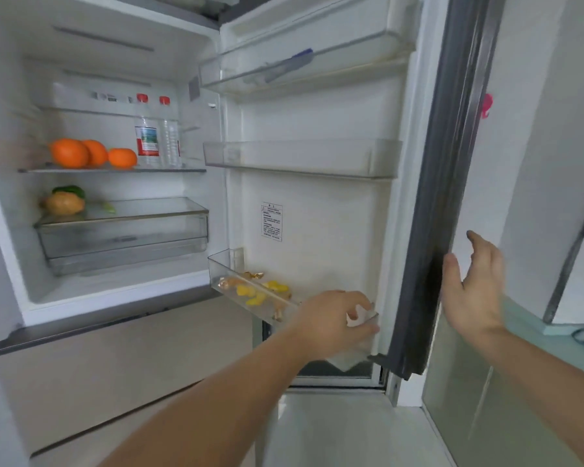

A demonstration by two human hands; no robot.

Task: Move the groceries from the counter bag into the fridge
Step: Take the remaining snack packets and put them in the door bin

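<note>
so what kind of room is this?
Likely a home kitchen: an open fridge holding oranges and water bottles, with a counter beside its door.

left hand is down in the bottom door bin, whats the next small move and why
Probably let go and lift the left hand out of the bottom door bin: its fingers curl on something pale there, beside the wrapped sweets, while the right hand rests open on the door edge.

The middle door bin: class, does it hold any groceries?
No. The middle door bin shows nothing inside, while wrapped sweets lie in the lowest door bin.
</note>
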